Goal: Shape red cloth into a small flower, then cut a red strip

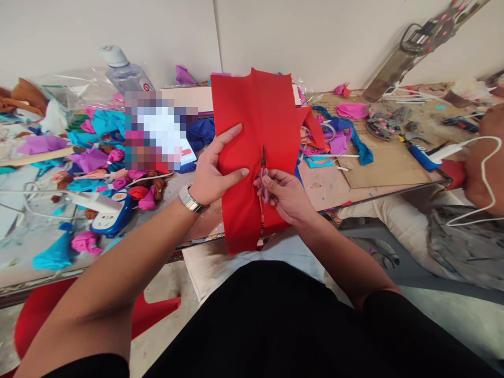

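Observation:
A large sheet of red cloth (240, 110) hangs over the table's front edge, with a slit running up from its lower edge. My left hand (214, 170) grips its left side, thumb and one finger spread on top, the other fingers hidden. In my right hand (285, 194) are small scissors (264, 168) with pinkish handles, fingers closed round them. Their blades point away from me at the upper end of the slit. The cloth lies in two parts on either side of my right hand.
Left on the table (315, 191) are colourful cloth scraps (88, 160), a lit phone (161, 126), a blue power strip (114, 210) and a bottle (122, 68). Flat cardboard (378, 168), a dark bottle (394, 68) and another power strip (423, 157) lie right. Another person's arm (482, 163) is at far right.

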{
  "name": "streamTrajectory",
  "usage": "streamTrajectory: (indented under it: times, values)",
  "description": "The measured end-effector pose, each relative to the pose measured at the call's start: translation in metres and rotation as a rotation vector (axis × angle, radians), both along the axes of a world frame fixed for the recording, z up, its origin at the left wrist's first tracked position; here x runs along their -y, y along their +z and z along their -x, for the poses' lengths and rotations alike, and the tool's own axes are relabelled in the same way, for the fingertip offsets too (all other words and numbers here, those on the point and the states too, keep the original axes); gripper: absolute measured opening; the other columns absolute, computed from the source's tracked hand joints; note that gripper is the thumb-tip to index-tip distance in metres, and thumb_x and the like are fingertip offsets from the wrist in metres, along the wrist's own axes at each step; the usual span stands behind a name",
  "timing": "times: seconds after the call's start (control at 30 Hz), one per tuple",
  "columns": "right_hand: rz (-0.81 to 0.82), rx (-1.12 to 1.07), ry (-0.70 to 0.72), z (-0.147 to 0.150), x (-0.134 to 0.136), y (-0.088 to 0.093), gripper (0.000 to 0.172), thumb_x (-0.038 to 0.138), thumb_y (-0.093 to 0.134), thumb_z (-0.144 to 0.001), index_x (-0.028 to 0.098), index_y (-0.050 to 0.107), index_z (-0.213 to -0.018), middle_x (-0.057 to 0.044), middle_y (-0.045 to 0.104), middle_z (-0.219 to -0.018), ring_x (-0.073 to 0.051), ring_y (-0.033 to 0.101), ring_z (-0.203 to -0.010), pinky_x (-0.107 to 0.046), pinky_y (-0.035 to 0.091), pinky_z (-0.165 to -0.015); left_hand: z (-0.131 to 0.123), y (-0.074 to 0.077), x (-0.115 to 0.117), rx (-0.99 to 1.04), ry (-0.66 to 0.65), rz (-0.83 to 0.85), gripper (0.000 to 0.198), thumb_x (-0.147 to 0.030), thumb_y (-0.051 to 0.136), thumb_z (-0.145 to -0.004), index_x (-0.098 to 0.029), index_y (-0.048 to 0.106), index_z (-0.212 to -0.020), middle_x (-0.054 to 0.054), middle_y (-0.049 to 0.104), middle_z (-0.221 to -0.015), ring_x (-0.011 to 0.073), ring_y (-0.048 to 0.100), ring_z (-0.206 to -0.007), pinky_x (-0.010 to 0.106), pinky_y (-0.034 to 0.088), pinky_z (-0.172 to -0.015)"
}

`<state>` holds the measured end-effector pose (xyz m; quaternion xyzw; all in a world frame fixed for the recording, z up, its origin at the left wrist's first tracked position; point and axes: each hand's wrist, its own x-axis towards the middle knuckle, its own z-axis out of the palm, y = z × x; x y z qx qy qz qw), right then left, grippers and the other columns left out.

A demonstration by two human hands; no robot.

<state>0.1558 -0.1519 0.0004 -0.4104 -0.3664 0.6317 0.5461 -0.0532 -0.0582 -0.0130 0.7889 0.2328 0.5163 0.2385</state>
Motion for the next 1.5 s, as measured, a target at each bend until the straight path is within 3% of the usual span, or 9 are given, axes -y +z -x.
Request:
streamTrajectory:
  times: [0.47, 1.17, 1.5]
  values:
    - [0.012, 0.004, 0.029, 0.0004, 0.0023, -0.0011, 0.051, 0.054, 0.101, -0.063, 0.020, 0.074, -0.088, -0.001, 0.080, -0.084, -0.008, 0.065, -0.063, -0.017, 0.034, -0.043, 0.0019, 0.0022, 0.0008, 0.017, -0.006, 0.021, 0.078, -0.058, 0.081, -0.091, -0.037, 0.051, -0.160, 0.005, 0.053, -0.167, 0.0382, 0.049, -0.156, 0.060, 0.042, -0.132]
    - [0.013, 0.019, 0.023, 0.0014, -0.0027, 0.0070, 0.054, 0.057, 0.102, -0.061, 0.020, 0.072, -0.086, 0.000, 0.079, -0.082, -0.008, 0.064, -0.060, -0.017, 0.034, -0.041, 0.0010, 0.0026, 0.0045, -0.004, 0.065, 0.009, 0.074, -0.066, 0.076, -0.091, -0.037, 0.055, -0.155, 0.006, 0.059, -0.161, 0.0374, 0.055, -0.151, 0.061, 0.047, -0.129]
    - [0.021, 0.007, 0.044, 0.0027, 0.0022, 0.0015, 0.052, 0.057, 0.100, -0.063, 0.020, 0.072, -0.087, -0.001, 0.079, -0.083, -0.009, 0.064, -0.061, -0.018, 0.032, -0.041, 0.0040, 0.0067, 0.0006, 0.056, 0.098, -0.002, 0.063, -0.066, 0.072, -0.094, -0.035, 0.061, -0.148, 0.006, 0.065, -0.154, 0.0346, 0.059, -0.148, 0.059, 0.047, -0.129]
